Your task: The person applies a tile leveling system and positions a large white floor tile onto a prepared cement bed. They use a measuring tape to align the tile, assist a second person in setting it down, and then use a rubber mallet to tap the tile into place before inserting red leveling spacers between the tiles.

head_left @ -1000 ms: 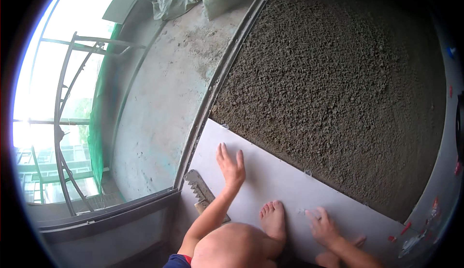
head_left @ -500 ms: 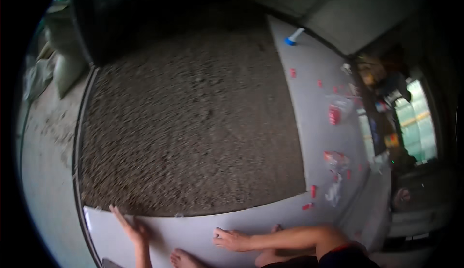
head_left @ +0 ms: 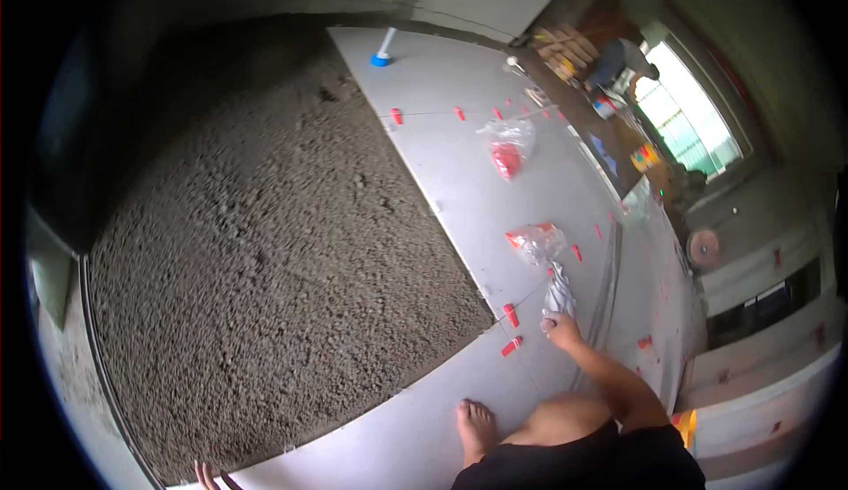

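Observation:
My right hand (head_left: 562, 333) has closed fingers at the lower end of a crumpled clear bag (head_left: 558, 289); what they grip is too small to make out. My left hand (head_left: 207, 477), cut off at the bottom edge, has fingers apart at the edge of pale tiles (head_left: 371, 450) bordering a bed of coarse grey mortar (head_left: 265, 260). Red wedges (head_left: 509, 315) sit along tile joints beside my right hand. A bag with orange markings (head_left: 530, 241) and another with red pieces (head_left: 505, 160) lie farther along the tiles. My bare foot (head_left: 475, 424) rests on a tile.
A suction-cup-like blue-based tool (head_left: 381, 59) with a white upright stands on the far tiles. Another person (head_left: 623, 62) bends near a bright window (head_left: 685, 110), among stacked wood pieces (head_left: 565, 49) and a yellow container (head_left: 643, 156). A dark metal track (head_left: 106, 366) borders the mortar at left.
My view has swung right toward the far tiles. My right hand has reached out across the tiles to the crumpled bag, while my left stays low at the tile edge.

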The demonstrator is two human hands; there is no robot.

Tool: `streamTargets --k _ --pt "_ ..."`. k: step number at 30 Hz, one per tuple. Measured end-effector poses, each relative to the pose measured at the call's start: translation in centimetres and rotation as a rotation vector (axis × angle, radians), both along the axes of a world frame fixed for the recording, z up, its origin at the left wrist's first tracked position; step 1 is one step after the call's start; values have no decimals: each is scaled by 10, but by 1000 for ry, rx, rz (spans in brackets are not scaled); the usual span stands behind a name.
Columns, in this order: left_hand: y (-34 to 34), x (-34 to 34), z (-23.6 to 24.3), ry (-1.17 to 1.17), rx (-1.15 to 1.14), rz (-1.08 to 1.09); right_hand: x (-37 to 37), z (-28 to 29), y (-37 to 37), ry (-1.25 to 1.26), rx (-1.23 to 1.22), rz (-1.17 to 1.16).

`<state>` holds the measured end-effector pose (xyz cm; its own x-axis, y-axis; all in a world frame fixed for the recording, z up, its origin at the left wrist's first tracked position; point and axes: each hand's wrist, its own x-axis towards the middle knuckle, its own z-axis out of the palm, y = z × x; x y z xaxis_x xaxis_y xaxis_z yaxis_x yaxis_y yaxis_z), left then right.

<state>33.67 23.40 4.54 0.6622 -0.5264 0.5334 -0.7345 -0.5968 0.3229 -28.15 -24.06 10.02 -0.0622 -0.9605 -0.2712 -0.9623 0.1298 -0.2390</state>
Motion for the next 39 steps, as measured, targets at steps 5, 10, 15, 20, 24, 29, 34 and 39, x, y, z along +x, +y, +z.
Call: streamTargets --k 5,10,15,20,24,29,34,39 --pt "-13 22 33 114 62 -213 -84 -68 25 68 34 -426" --pt "-61 33 111 330 78 -319 -132 -114 27 -591 -226 -877" --pt "-104 28 123 482 171 -476 -216 -96 -61 -745 -245 -857" --pt "-131 38 169 433 283 -439 -73 -59 -164 -1045 -263 -823" --pt "-209 51 210 240 352 -700 3 -7 -121 -912 48 -561" --pt "-275 75 286 129 546 -812 111 198 0 -736 424 951" --pt "-288 23 325 235 729 -804 108 268 55 -811 125 518" --pt "-213 -13 317 357 839 -679 72 264 81 -583 93 331"
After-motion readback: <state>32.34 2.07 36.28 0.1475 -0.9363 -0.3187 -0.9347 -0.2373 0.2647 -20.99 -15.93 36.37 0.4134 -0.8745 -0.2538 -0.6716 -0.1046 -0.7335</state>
